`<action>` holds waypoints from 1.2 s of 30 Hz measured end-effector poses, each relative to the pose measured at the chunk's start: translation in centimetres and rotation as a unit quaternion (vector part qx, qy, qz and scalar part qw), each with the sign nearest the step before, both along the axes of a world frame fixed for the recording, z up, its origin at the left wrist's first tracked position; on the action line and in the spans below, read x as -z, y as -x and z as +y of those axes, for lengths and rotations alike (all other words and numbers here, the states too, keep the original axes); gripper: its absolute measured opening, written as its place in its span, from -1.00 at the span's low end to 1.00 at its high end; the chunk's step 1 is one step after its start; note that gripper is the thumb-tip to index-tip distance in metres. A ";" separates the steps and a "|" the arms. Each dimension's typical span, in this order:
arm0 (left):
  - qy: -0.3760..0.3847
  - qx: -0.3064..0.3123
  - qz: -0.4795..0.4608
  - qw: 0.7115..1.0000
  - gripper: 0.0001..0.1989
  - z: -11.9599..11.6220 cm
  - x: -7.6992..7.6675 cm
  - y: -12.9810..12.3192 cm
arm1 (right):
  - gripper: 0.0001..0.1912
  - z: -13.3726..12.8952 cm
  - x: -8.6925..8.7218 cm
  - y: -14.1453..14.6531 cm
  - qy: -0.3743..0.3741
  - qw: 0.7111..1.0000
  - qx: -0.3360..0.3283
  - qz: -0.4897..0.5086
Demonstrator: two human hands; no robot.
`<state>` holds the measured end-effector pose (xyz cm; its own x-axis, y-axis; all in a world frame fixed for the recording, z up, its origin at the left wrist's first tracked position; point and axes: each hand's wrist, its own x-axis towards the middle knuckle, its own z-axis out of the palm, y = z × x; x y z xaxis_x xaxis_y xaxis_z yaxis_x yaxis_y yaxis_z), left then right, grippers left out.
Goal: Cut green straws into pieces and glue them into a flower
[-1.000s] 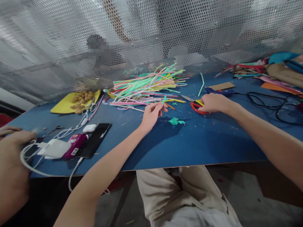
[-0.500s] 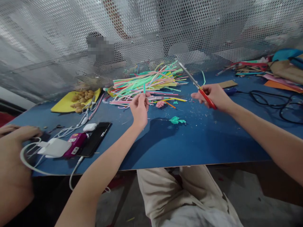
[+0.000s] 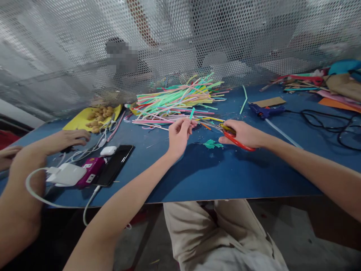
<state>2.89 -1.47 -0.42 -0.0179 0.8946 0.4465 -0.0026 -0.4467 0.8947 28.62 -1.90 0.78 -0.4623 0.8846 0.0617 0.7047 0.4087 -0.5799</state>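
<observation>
My left hand [image 3: 180, 135] pinches a short turquoise pipe cleaner [image 3: 192, 113], whose end sticks up above the fingertips. In my right hand [image 3: 242, 132] are red-handled scissors [image 3: 239, 143], with the blades pointing left toward my left hand; whether they touch the pipe cleaner I cannot tell. Just below the blades, a turquoise leaf-like sprig [image 3: 212, 144] on a thin wire lies on the blue table [image 3: 225, 177]. Behind my hands spreads a heap of multicoloured pipe cleaners [image 3: 175, 98]. The pink piece beside my left fingertips is mostly hidden.
A blue glue gun [image 3: 266, 111] with its cord lies at right, near a cardboard strip [image 3: 269, 102]. At left are a phone [image 3: 117, 165], a purple power strip [image 3: 91, 172], a white charger [image 3: 67, 174] and another person's hand [image 3: 66, 141]. A perforated metal panel [image 3: 175, 45] stands behind.
My right hand has lowered the scissors from pointing up to pointing left. My left hand moved right with the pipe cleaner. The other person's hand reached forward. The glue gun is now more visible.
</observation>
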 end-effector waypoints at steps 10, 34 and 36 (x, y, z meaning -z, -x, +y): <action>0.003 0.041 0.079 0.996 -0.68 -1.2 -0.4 -0.3 | -0.44 -0.9 0.2 0.9 0.022 0.999 -0.006 0.022; 0.026 0.098 0.083 0.991 -0.65 -1.6 -1.0 -0.2 | -0.43 -1.2 0.5 1.4 0.061 0.995 -0.019 0.070; 0.020 0.091 0.101 0.991 -0.68 -1.5 -1.1 -0.2 | -0.42 -1.1 0.5 1.3 0.056 0.996 -0.018 0.066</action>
<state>3.14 -3.02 0.64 0.2301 0.8924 0.3881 0.1007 -0.4185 0.9026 27.29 -3.01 0.31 -0.4882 0.8724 0.0249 0.6055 0.3591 -0.7102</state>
